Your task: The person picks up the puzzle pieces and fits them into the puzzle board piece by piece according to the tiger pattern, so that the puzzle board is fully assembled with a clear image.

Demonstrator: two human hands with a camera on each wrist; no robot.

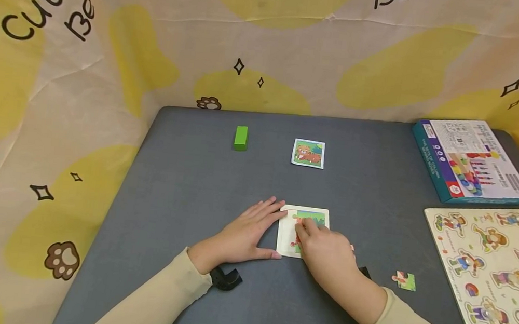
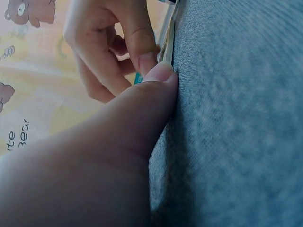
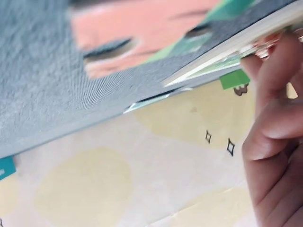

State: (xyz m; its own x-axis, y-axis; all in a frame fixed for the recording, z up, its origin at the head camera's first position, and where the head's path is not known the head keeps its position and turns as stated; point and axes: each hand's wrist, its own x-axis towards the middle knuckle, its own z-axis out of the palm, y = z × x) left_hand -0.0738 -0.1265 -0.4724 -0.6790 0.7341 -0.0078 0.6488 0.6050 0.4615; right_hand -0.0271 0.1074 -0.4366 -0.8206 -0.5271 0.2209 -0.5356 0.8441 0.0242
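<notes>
A small square puzzle board (image 1: 286,237) with a pale frame lies on the grey table, its right part filled with green and orange picture pieces. Along its left edge rests my left hand (image 1: 245,233), fingers extended and thumb at the lower left corner. Over the board, my right hand (image 1: 330,252) has its fingers bent and pinches an orange jigsaw piece (image 1: 299,220) against the surface; the fingertips hide most of it. One loose jigsaw piece (image 1: 404,281), pink and green, lies right of the right wrist. Blurred and close in the right wrist view is an orange-green piece (image 3: 142,35).
Behind the board lie a tiger picture card (image 1: 309,153) and a green block (image 1: 241,138). On the right are a teal-sided box (image 1: 475,162) and a large wooden picture board (image 1: 461,233). A patterned cloth (image 1: 280,44) hangs along the table's back and left.
</notes>
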